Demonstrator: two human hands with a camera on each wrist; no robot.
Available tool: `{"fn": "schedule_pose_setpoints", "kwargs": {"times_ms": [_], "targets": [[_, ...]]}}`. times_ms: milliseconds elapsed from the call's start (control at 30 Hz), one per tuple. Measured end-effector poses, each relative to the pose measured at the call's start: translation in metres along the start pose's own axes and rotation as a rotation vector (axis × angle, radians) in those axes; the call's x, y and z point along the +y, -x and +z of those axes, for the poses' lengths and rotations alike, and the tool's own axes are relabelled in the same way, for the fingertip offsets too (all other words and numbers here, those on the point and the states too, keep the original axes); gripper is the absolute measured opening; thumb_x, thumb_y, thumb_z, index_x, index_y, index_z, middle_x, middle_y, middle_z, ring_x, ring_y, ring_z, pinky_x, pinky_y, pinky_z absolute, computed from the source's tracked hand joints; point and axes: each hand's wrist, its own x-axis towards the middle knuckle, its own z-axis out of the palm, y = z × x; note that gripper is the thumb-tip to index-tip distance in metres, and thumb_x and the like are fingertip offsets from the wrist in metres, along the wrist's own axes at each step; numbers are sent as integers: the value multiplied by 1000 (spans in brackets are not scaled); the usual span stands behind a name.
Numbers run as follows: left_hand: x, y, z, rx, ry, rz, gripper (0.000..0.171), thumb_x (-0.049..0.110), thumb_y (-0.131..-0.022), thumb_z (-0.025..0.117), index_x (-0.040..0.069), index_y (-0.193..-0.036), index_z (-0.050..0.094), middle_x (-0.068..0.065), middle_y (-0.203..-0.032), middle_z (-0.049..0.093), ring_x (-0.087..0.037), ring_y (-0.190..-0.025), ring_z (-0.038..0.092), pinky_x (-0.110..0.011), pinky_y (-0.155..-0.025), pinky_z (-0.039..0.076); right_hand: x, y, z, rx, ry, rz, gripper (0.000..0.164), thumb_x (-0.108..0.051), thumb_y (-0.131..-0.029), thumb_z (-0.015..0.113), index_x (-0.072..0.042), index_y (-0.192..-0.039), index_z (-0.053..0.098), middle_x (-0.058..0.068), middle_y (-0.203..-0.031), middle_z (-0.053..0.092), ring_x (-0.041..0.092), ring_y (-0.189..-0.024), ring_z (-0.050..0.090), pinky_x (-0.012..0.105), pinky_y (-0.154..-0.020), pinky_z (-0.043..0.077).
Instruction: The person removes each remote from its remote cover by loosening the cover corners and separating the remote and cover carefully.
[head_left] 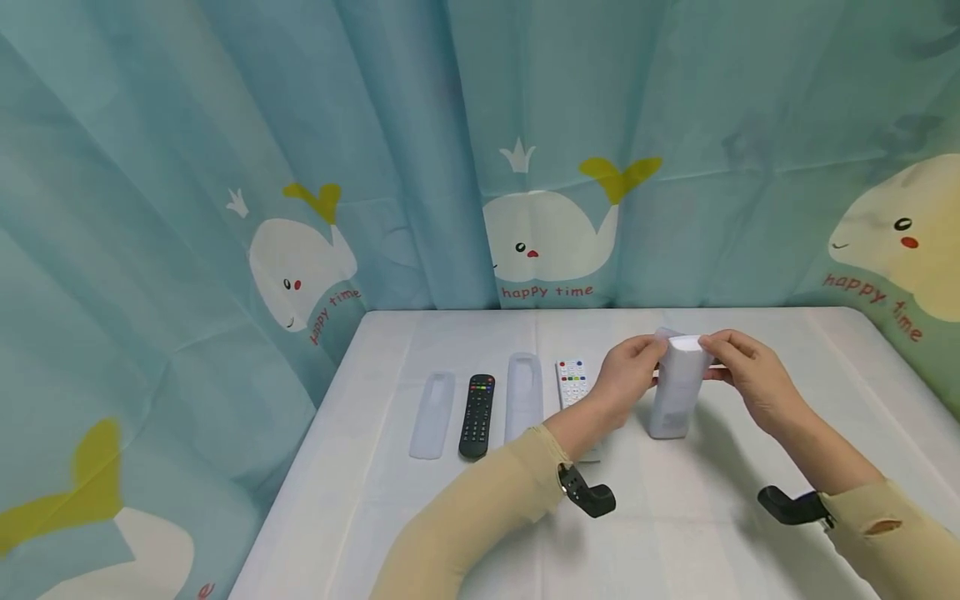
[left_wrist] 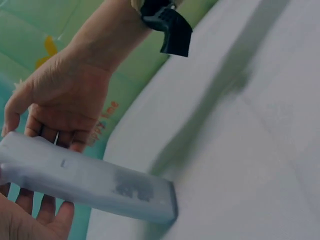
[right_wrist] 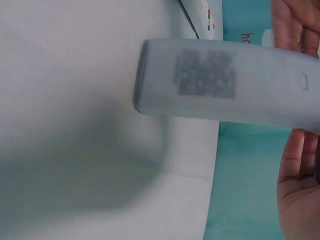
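A white remote control (head_left: 675,392) in a translucent sleeve stands nearly upright over the right half of the table. Through the sleeve in the right wrist view, a dark label patch (right_wrist: 206,74) shows on the remote's back. My left hand (head_left: 628,371) pinches the sleeve at the upper left. On the other side, my right hand (head_left: 753,375) holds the top edge with thumb and fingers. The lower end is close to the tabletop; whether it touches I cannot tell.
On the white table (head_left: 397,533), left of my hands, lie a translucent sleeve (head_left: 432,415), a black remote (head_left: 476,417), a second translucent sleeve (head_left: 523,387) and a white remote (head_left: 572,382), partly behind my left arm. A printed curtain (head_left: 420,208) hangs behind.
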Motion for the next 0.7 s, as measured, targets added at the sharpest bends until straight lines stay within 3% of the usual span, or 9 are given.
{"fn": "schedule_pose_setpoints", "kwargs": {"times_ms": [167, 400, 700], "targets": [[-6, -1, 0, 14, -7, -9, 26, 30, -104, 62, 15, -121, 73, 8, -105, 68, -11, -97, 64, -45, -91, 56, 2, 3, -2, -9, -50, 25, 13, -20, -105, 60, -13, -100, 69, -6, -98, 65, 8, -87, 64, 17, -78, 54], [-16, -4, 2, 41, -26, -64, 19, 23, -104, 62, 9, -111, 73, 2, -99, 67, -17, -90, 66, -44, -84, 58, 10, 13, -9, -88, -208, 18, 22, -10, -107, 53, -17, -113, 74, -6, -108, 71, 10, -93, 68, 22, -81, 56], [-19, -9, 1, 51, -39, -61, 18, 19, -104, 60, 7, -103, 73, 1, -92, 66, -17, -82, 65, -45, -81, 58, 15, 15, -10, -59, -111, 41, 16, -12, -104, 61, -15, -108, 76, -8, -103, 74, 8, -91, 69, 20, -78, 57]]}}
